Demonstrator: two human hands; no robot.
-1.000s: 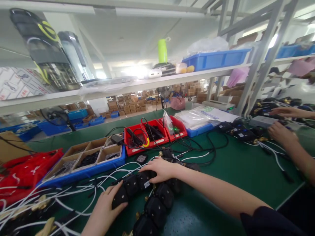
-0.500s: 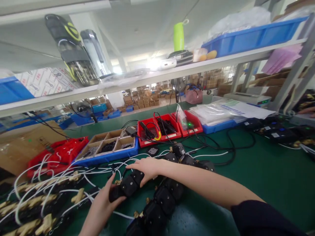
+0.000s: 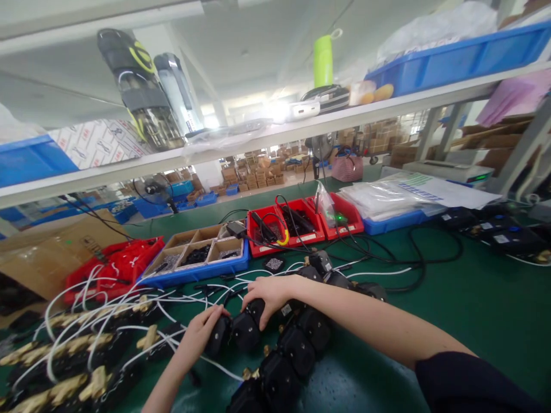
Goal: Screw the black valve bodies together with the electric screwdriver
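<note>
In the head view, my left hand (image 3: 202, 332) lies against the outer end of a short row of black box-shaped units, its fingers together over the nearest black unit (image 3: 219, 336). My right hand (image 3: 270, 293) reaches in from the right and curls over the far black unit (image 3: 257, 310) of the same row, thumb on the near side. Between the hands sits a middle black unit (image 3: 245, 332) with a small screw-like dot on its face. Closer to me runs a longer row of black units (image 3: 282, 370) with brass fittings. White cables (image 3: 232, 376) trail around them.
At left lie several brass-fitted assemblies (image 3: 55, 344) with looping white tubes. Behind the hands stand a blue divided tray (image 3: 202, 267), red bins (image 3: 297, 235) and a red heap of parts (image 3: 124, 264). More black units (image 3: 495, 229) are at right. A shelf (image 3: 241, 137) crosses above.
My left hand has changed from a wide thumb-and-finger grasp around the end unit to fingers laid together on it. My right hand stays on the far unit. The whole view has shifted slightly.
</note>
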